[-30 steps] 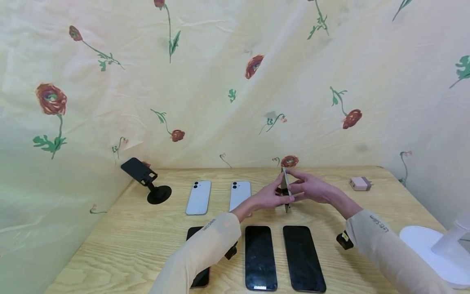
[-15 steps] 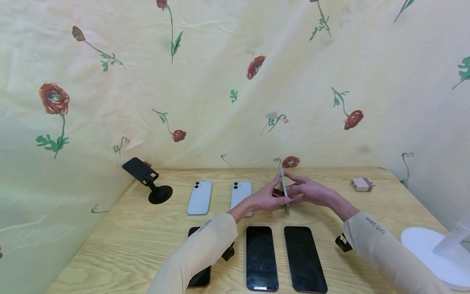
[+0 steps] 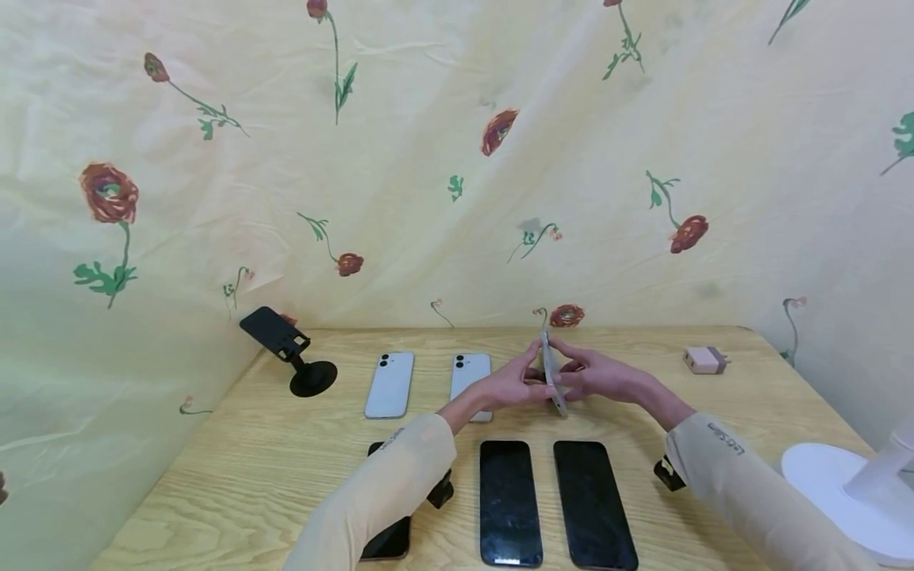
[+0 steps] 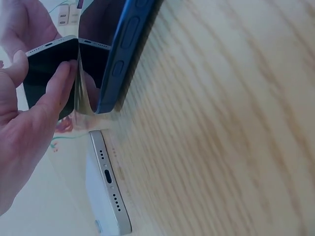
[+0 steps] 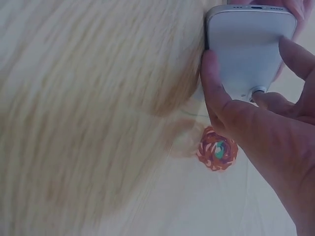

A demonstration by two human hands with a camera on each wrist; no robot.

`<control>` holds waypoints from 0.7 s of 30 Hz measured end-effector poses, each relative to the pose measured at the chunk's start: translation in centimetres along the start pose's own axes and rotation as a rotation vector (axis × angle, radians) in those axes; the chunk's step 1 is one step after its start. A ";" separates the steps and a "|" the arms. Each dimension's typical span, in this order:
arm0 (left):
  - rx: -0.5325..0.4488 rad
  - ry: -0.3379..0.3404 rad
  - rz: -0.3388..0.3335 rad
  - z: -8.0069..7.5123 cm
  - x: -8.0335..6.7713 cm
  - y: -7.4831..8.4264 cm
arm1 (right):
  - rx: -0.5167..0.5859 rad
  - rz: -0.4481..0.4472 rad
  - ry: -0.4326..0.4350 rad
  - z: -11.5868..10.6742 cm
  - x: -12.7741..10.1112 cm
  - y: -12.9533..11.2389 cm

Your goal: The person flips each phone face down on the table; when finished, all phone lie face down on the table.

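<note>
Both hands hold a smartphone (image 3: 550,363) on its long edge over the back of the table, seen almost edge-on in the head view. My left hand (image 3: 508,385) grips it from the left, on the side of its black screen (image 4: 49,69). My right hand (image 3: 605,376) grips it from the right, with thumb and fingers at the edges of its pale back (image 5: 246,46), near the camera bump. A white phone (image 3: 471,373) lies face down beside my left hand, partly hidden by the wrist. Whether the held phone touches the table cannot be told.
Another white phone (image 3: 389,385) lies further left, near a black phone stand (image 3: 311,378). In front lie black phones (image 3: 510,503) (image 3: 594,503), with a third (image 3: 389,541) partly under my left sleeve. A charger plug (image 3: 704,360) and a white round base (image 3: 828,492) are at right.
The held phone has turned slightly and shifted a little left, so that some of its pale side shows. Both hands keep their hold on it. The head view has moved slightly.
</note>
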State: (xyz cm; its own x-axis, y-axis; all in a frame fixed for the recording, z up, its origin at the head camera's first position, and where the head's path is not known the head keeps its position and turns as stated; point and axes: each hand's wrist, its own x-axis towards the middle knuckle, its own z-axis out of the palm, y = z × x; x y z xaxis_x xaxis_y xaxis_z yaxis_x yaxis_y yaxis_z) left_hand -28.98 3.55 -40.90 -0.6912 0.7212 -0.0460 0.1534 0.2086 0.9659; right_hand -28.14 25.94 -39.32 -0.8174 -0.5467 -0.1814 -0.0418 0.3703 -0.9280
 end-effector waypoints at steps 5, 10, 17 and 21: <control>-0.071 -0.006 -0.018 0.1 0.1 -0.2 | -0.094 -0.022 0.003 0.0 -0.2 0.3; -0.108 0.002 -0.040 -0.1 -0.1 -0.4 | -0.182 -0.027 0.005 -0.1 0.0 0.4; 0.011 0.036 -0.027 -0.3 -0.3 -0.5 | -0.275 -0.034 0.004 -0.1 -0.1 0.1; 0.058 0.058 -0.021 -0.2 -0.3 -0.8 | -0.326 -0.010 0.015 0.0 -0.1 -0.1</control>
State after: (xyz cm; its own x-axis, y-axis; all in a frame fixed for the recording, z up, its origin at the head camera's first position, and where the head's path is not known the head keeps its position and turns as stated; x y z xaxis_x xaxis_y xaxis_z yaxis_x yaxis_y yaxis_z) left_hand -29.06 3.08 -41.57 -0.7343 0.6770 -0.0498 0.1775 0.2623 0.9485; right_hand -28.01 25.97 -39.24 -0.8245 -0.5410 -0.1657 -0.2294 0.5873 -0.7762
